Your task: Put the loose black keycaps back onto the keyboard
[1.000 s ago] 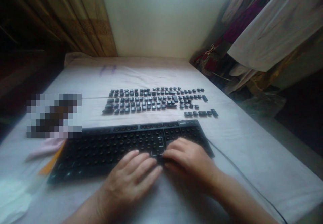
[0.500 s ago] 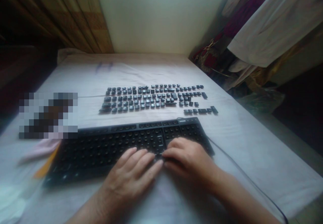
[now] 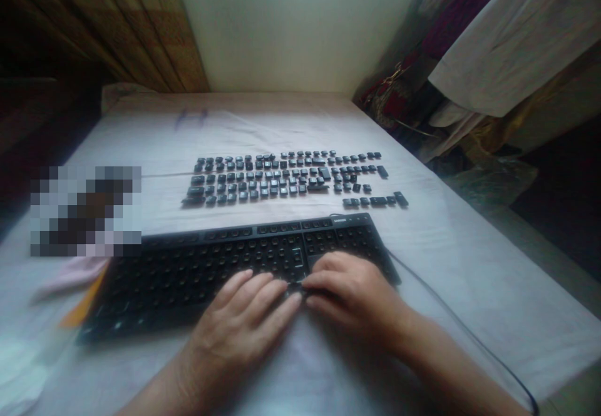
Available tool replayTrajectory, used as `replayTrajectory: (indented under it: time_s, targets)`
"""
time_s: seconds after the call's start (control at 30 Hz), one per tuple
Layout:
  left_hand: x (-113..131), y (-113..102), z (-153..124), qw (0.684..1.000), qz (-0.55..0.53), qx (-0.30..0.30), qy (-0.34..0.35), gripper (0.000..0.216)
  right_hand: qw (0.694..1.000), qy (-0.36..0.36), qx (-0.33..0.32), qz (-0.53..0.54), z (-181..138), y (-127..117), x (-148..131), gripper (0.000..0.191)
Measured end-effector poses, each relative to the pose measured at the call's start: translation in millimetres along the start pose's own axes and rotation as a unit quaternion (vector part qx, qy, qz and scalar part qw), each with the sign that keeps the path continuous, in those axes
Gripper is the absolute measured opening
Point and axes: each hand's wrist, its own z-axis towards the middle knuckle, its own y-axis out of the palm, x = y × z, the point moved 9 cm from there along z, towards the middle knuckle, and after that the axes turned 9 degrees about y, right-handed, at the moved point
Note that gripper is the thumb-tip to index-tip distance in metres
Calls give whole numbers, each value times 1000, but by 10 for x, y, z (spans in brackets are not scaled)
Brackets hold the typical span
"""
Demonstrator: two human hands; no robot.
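Observation:
A black keyboard point(image 3: 178, 278), bare of its keycaps over most of its face, lies at a slant on the cloth. My left hand point(image 3: 244, 316) rests over its front edge, fingers bent onto the top and thumb along the front. Close beside it, my right hand point(image 3: 352, 291) is closed over the right part of the front edge, fingertips drawn together. The fingertips of both hands nearly meet at one spot; a small dark thing there is too blurred to name. Behind the keyboard, loose black keycaps point(image 3: 253, 184) stand in rows.
A pale cloth point(image 3: 469, 266) covers the table or bed. The keyboard's cable point(image 3: 451, 309) runs down the right side. At left lie a blurred-out object point(image 3: 87, 209), a pink cloth point(image 3: 77, 272) and something orange point(image 3: 84, 300). Clothes point(image 3: 521, 47) hang at the right.
The view has shifted slightly. Both hands stay at the same spot on the keyboard's front edge, with only tiny finger movement. The keycaps lie as before.

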Motion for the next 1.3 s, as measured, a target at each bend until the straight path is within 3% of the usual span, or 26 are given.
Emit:
replayTrajectory:
  time_s: [0.13,0.33,1.3]
  targets:
    - [4,-4,0,1000,-1,-2,-2,31,998,47,11,47,15,-101,119,10]
    - [1,-13,18,1000,3,-1,-5,30,995,90,42,1,25,-106,149,13]
    - [-1,12,17,1000,-6,-3,-11,29,990,111,24,-84,21,9,123,18]
